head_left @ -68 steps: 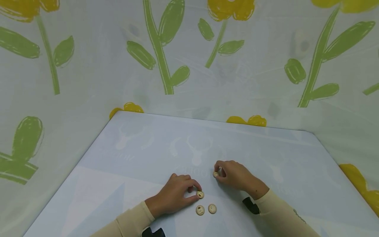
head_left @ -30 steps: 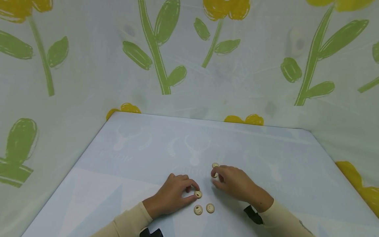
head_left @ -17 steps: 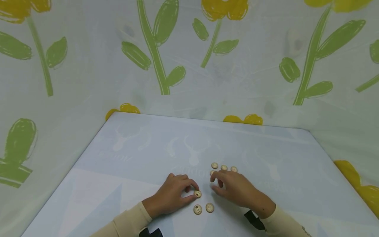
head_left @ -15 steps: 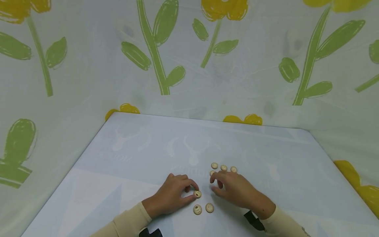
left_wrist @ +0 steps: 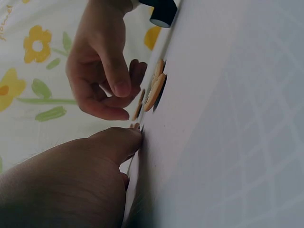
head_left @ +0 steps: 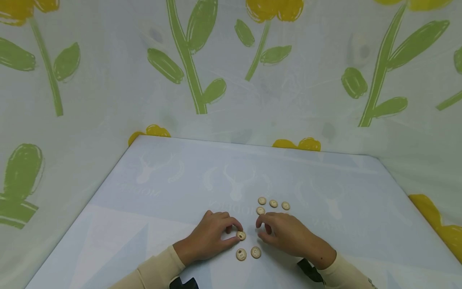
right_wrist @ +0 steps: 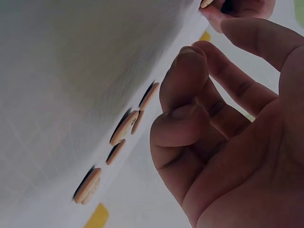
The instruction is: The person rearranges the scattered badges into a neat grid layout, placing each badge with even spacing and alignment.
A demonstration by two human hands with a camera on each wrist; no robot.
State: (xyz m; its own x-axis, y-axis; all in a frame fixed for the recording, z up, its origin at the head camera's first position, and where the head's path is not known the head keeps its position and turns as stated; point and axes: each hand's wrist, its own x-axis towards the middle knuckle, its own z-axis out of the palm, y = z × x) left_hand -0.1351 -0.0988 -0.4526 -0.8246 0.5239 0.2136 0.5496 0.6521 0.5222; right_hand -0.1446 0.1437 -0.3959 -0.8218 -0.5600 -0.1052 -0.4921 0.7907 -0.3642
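My left hand point(head_left: 213, 235) pinches a round wooden button point(head_left: 241, 235) between thumb and index finger, low at the tabletop. Two pale wooden buttons lie side by side nearer me, one on the left point(head_left: 241, 254) and one on the right point(head_left: 256, 252). My right hand point(head_left: 286, 233) hovers with loosely bent fingers and holds nothing; in the right wrist view its thumb and index finger are apart. Just beyond its fingertips lies another button point(head_left: 260, 210). Behind that one, three buttons form a row: left point(head_left: 262, 200), middle point(head_left: 273, 203) and right point(head_left: 286, 205).
A pale blue-and-white patterned cloth covers the table point(head_left: 173, 188). Around its far and side edges hangs a curtain point(head_left: 119, 80) printed with yellow flowers and green leaves. Black straps sit at both wrists, one near the left sleeve point(head_left: 151, 271).
My right hand has let go of a button, left it on the table and drawn back toward me, uncovering the far row. The left hand keeps its pinch in about the same place.
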